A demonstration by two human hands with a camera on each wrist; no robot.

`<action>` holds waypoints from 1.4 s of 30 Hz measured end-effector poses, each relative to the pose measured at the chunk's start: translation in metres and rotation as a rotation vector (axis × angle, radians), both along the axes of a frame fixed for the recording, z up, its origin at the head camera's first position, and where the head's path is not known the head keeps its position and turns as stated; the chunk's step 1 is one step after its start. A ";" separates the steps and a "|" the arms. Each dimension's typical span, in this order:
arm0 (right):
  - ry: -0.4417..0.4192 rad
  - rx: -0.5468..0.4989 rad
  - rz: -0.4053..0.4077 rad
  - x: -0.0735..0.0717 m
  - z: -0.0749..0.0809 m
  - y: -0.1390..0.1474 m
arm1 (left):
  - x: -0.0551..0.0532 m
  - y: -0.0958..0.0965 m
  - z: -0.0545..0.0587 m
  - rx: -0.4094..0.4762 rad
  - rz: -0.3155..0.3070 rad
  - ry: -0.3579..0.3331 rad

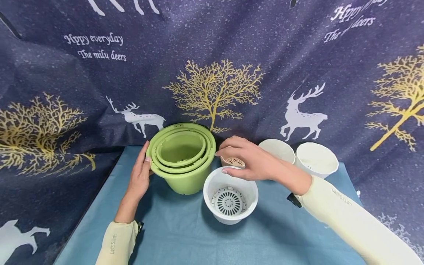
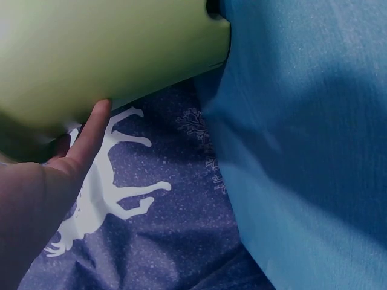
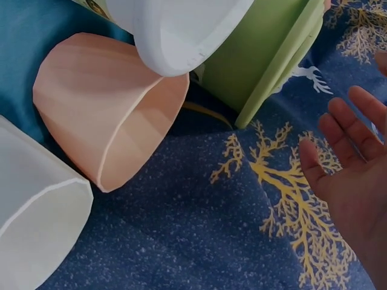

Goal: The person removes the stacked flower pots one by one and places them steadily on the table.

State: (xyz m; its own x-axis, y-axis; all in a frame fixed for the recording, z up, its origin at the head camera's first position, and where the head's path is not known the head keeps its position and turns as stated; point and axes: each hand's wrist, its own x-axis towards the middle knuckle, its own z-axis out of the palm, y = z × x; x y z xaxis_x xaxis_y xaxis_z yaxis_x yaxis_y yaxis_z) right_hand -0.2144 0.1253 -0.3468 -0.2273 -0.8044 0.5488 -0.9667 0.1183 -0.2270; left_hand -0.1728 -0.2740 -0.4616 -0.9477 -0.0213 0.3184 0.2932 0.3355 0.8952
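Observation:
Green flowerpots (image 1: 187, 184) stand nested one inside another at the back of the table. My left hand (image 1: 137, 176) rests against their left side, thumb near the rim; the left wrist view shows a straight finger (image 2: 91, 136) touching the green wall. In front of them stands a white pot (image 1: 249, 195) with a slotted bottom. My right hand (image 1: 248, 158) hovers over the back of this white pot and the small pink pot (image 1: 228, 162), partly hiding both. Nothing lies within its loosely spread fingers (image 3: 347, 130) in the right wrist view.
Two white faceted pots (image 1: 279, 149) (image 1: 316, 158) stand at the back right, close together. A dark blue cloth (image 1: 212, 44) printed with deer and trees hangs behind the table. Blue cloth (image 1: 185, 239) covers the tabletop.

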 end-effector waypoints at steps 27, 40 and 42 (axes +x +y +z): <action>-0.033 0.230 -0.096 -0.021 -0.007 -0.045 | -0.002 -0.001 -0.001 -0.021 0.000 -0.005; -0.043 0.281 -0.082 -0.028 -0.011 -0.064 | 0.000 -0.001 0.000 -0.017 -0.006 -0.010; -0.041 0.307 -0.091 -0.028 -0.009 -0.066 | 0.000 0.000 0.001 -0.012 -0.007 -0.010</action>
State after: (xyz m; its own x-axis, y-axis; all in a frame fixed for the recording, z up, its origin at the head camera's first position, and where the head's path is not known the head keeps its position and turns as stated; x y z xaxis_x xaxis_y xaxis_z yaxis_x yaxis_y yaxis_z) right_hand -0.2428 0.0589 -0.3560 -0.3229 -0.9065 0.2722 -0.9398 0.2729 -0.2058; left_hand -0.1725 -0.2744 -0.4610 -0.9508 -0.0113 0.3095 0.2869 0.3439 0.8941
